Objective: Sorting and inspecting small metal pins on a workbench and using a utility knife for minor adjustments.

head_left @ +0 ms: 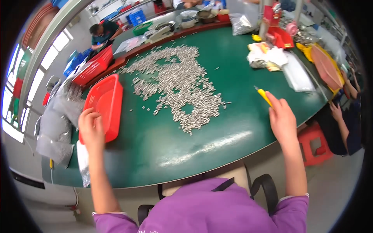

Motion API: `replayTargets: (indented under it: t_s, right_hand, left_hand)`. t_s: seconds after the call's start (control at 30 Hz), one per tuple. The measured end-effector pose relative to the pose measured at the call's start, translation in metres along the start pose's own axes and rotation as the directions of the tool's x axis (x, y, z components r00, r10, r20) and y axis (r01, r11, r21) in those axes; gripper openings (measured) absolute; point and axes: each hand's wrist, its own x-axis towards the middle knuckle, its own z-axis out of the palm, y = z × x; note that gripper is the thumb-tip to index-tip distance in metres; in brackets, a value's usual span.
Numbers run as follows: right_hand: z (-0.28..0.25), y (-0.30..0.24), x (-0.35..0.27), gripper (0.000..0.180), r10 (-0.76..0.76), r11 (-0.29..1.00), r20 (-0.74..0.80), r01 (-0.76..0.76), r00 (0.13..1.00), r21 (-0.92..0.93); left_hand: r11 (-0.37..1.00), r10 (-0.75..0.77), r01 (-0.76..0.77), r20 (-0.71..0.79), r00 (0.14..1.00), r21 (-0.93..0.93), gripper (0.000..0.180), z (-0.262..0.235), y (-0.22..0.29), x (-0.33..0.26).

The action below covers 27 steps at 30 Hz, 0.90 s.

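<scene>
My left hand point(91, 128) is at the near left rim of a red plastic basket point(115, 101), its fingers curled over the edge; the hand is slightly blurred. The basket stands tilted or slanted at the table's left side, and I see nothing inside it. In my right hand point(283, 118), over the right side of the green table point(233, 116), is a slim yellow utility knife point(265, 97), its dark tip pointing away to the upper left. Between my hands spreads a big pile of small grey metal pieces point(175, 79), with a few strays around it.
Plastic bags point(54, 122) crowd the left edge, with another red basket point(95, 66) behind. White bags and cloths point(268, 57), a red scoop-like bin point(280, 37) and a pink tray point(327, 66) lie at the right. People work beyond the table and at the right.
</scene>
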Motion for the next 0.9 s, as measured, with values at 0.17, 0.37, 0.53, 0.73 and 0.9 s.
replayTargets:
  t_s: [0.17, 0.37, 0.53, 0.73, 0.9]
  right_hand:
    - [0.006, 0.041, 0.029, 0.034, -0.072, 0.997, -0.027, 0.071, 0.997, -0.040]
    - [0.027, 0.059, 0.127, 0.027, 0.006, 0.998, -0.121, 0.002, 0.993, 0.066]
    - [0.072, 0.068, 0.176, 0.032, 0.131, 0.989, 0.030, -0.128, 0.991, -0.074]
    - [0.081, 0.066, 0.195, 0.013, 0.128, 0.878, -0.335, 0.050, 0.934, 0.476]
    - [0.014, -0.005, 0.157, 0.016, 0.060, 0.748, -0.201, 0.089, 0.978, 0.657]
  left_hand:
    - [0.965, -0.262, 0.263, 0.050, 0.964, -0.011, 0.029, -0.004, -0.105, -0.027]
    - [0.928, -0.200, 0.210, 0.064, 0.978, -0.307, 0.022, -0.009, 0.003, -0.006]
    - [0.946, 0.015, 0.045, 0.184, 0.983, -0.322, 0.023, -0.011, 0.077, 0.006]
    - [0.849, 0.010, 0.132, 0.266, 0.964, -0.512, 0.022, -0.008, 0.083, 0.014]
    - [0.595, 0.167, 0.191, 0.352, 0.921, -0.781, 0.025, 0.021, 0.146, 0.034]
